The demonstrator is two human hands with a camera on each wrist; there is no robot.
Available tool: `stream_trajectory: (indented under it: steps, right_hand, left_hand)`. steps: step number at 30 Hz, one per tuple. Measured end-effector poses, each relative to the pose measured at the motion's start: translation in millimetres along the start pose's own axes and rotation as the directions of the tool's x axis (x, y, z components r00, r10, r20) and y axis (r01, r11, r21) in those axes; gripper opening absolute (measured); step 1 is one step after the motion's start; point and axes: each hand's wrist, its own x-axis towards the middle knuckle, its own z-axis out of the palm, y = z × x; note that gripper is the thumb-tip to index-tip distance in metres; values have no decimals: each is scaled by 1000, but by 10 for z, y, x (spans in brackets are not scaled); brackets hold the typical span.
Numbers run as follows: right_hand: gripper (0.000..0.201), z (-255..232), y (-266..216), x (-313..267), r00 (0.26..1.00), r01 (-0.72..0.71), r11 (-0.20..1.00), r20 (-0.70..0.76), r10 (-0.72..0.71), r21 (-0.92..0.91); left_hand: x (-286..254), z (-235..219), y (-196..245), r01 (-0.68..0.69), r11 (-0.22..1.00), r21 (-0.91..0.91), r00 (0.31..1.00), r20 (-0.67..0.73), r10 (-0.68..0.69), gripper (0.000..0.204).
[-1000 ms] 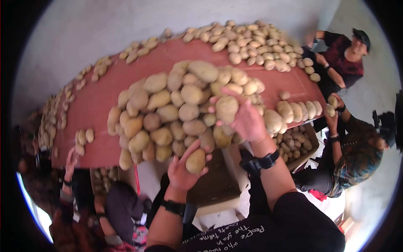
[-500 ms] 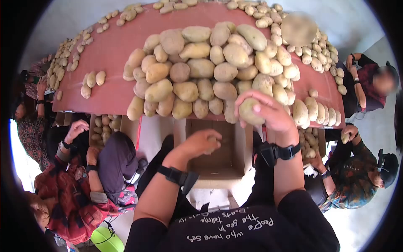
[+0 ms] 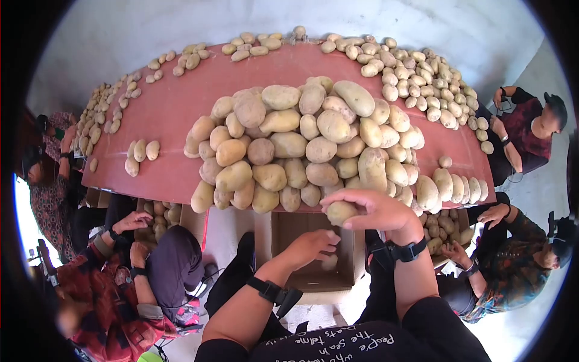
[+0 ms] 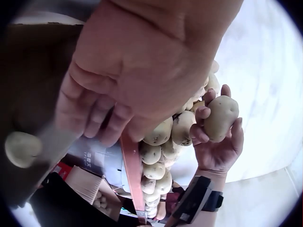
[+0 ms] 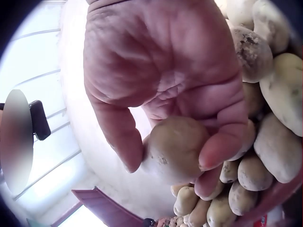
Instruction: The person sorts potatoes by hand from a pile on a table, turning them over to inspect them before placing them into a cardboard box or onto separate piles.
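pinched a potato (image 3: 340,213) in right hand (image 3: 381,211), seemingly against slipping, and held left hand (image 3: 304,247) slack and unladen above carton (image 3: 321,281).

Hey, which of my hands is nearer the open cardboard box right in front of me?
Left. Your left hand is over the box; your right hand, holding a potato, is farther off, by the near edge of the potato pile.
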Motion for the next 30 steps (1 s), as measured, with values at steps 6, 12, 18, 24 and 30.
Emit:
stream_trajectory:
  steps: [6,12,18,24,30]
  right_hand:
    - [50,140,-205,22,982,-187,975,33,185,116]
    - [38,105,-201,260,729,-55,889,-626,-276,-455]
    - [52,150,-152,630,506,-323,657,-711,-488,-681]
    - [53,154,-66,851,425,-419,626,-751,-505,-658]
    - [47,96,11,883,310,-376,670,-768,-560,-640]
  left_hand:
    - [-192,82,350,-101,688,-719,966,93,239,70]
    - [-202,-13,172,-123,836,-535,992,-40,120,41]
    - [-164,-30,-53,-110,860,-499,964,-266,-31,21]
    - [-193,-89,-114,-118,868,-483,971,-239,-2,20]
    - [-244,-115,-74,-110,838,-534,968,-251,-33,21]
